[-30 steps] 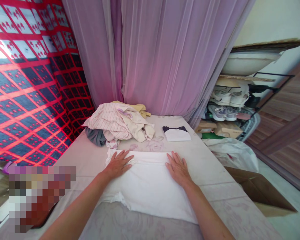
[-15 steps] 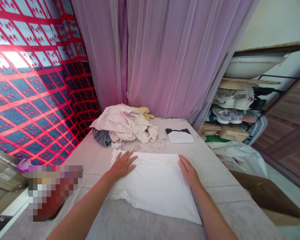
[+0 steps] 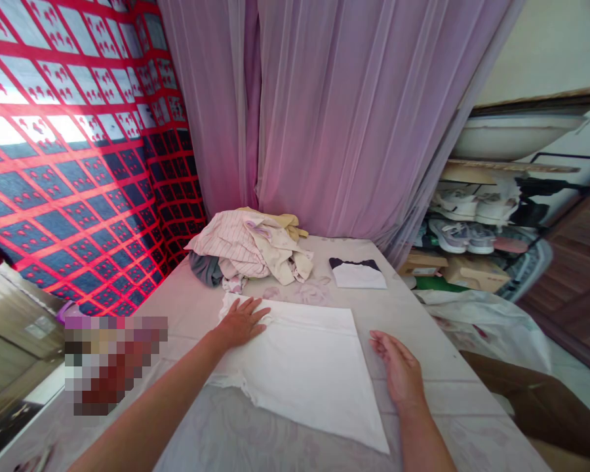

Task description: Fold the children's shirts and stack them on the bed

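Observation:
A white garment (image 3: 314, 367), folded and mostly smooth, lies flat on the covered table (image 3: 437, 400). My left hand (image 3: 243, 322) rests on its upper left corner with fingers spread. Off the garment's right edge, my right hand (image 3: 398, 367) hovers or rests with its fingers loosely curled; nothing shows in it, and a gap separates it from the cloth. Beyond the garment, a folded white and dark garment (image 3: 358, 274) sits at the back right. A heap of crumpled clothes (image 3: 240, 246), pink-striped, beige and grey, is piled at the back left.
Purple curtains (image 3: 349, 118) hang behind the table, and a red and dark patterned cloth (image 3: 78, 170) hangs at the left. On the right stand a rack with shoes (image 3: 467, 236), a white plastic bag (image 3: 491, 321) and an open cardboard box (image 3: 535, 400). A blurred-out patch covers something at the left.
My right hand has come off the garment's right edge and moved right, its fingers curling in. My left hand stays in place on the cloth. The view has shifted slightly.

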The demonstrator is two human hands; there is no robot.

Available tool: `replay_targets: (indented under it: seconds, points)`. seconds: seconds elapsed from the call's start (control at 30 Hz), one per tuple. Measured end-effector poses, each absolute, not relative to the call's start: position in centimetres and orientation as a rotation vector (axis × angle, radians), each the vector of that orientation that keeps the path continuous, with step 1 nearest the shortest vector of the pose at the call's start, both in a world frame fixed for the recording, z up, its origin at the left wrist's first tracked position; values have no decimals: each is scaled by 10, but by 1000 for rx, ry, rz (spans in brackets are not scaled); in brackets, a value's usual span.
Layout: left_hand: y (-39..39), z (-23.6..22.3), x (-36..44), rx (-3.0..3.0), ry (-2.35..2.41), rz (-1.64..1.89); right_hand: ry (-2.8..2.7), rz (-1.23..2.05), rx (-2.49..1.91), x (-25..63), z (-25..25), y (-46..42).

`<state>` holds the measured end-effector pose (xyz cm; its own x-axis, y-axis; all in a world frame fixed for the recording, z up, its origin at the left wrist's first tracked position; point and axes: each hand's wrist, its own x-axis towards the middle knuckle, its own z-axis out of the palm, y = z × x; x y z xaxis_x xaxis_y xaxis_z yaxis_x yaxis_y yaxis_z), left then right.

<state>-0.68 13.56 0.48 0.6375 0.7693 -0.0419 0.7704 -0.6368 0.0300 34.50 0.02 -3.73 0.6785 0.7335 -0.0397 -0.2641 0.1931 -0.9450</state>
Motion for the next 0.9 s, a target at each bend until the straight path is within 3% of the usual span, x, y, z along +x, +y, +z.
replay_targets:
  seconds: [0.37,0.63,0.9]
  points:
    - [88,-1,-64,2448,1451,300,-431,913,-1016,363,-41,-2]
    - [85,-10,-84,1663,1371,925,-438,847,-1056,360,-43,-4]
    - [80,-13,-86,1573,1298,1007,-497,754,-1151,356,-43,-4]
